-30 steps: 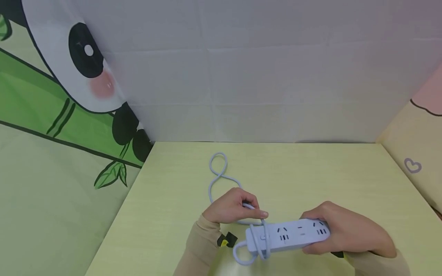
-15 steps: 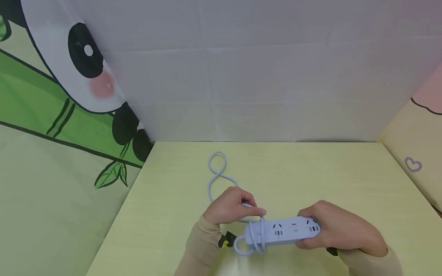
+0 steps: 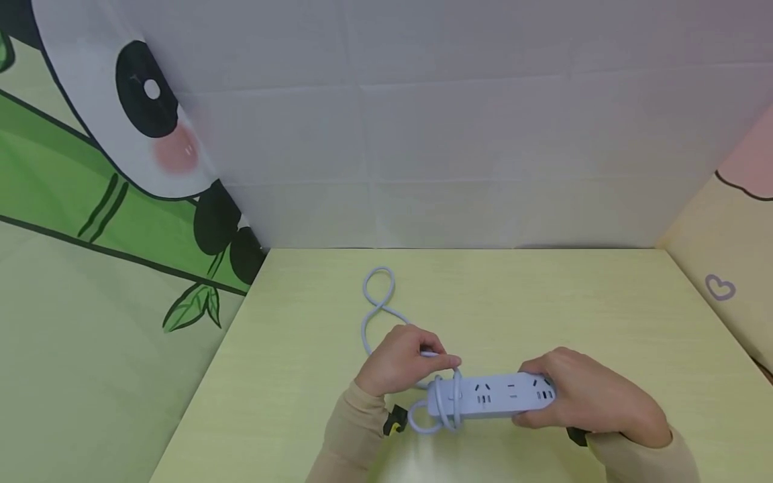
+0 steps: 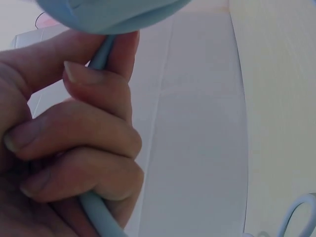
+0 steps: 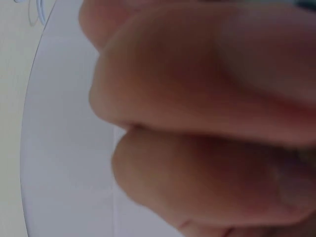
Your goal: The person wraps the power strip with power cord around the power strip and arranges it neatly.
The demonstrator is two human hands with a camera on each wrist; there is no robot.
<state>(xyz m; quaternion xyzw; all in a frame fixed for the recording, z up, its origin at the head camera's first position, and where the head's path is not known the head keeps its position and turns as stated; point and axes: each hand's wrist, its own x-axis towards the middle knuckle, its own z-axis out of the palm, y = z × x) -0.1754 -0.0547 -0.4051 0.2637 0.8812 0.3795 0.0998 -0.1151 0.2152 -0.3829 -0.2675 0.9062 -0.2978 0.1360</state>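
Note:
A white power strip (image 3: 498, 394) with several sockets is gripped at its right end by my right hand (image 3: 594, 396). Its white cord (image 3: 379, 305) winds around the strip's left end, with a small loop hanging off that end. My left hand (image 3: 404, 359) pinches the cord between thumb and fingers just above the wraps. In the left wrist view the curled fingers (image 4: 94, 133) close round the cord (image 4: 101, 215), and the strip's underside shows at the top. The right wrist view holds mostly the blurred curled fingers (image 5: 187, 89); the strip is hidden there.
The rest of the cord lies on the pale yellow table (image 3: 604, 302) in a figure-eight behind the left hand. A grey-white wall sheet (image 3: 453, 134) stands at the table's back edge. Printed cloth panels (image 3: 121, 268) flank the table on both sides.
The power strip and my right hand have shifted left and slightly up in view, and the strip is more level. My left hand has moved slightly left and up with the cord.

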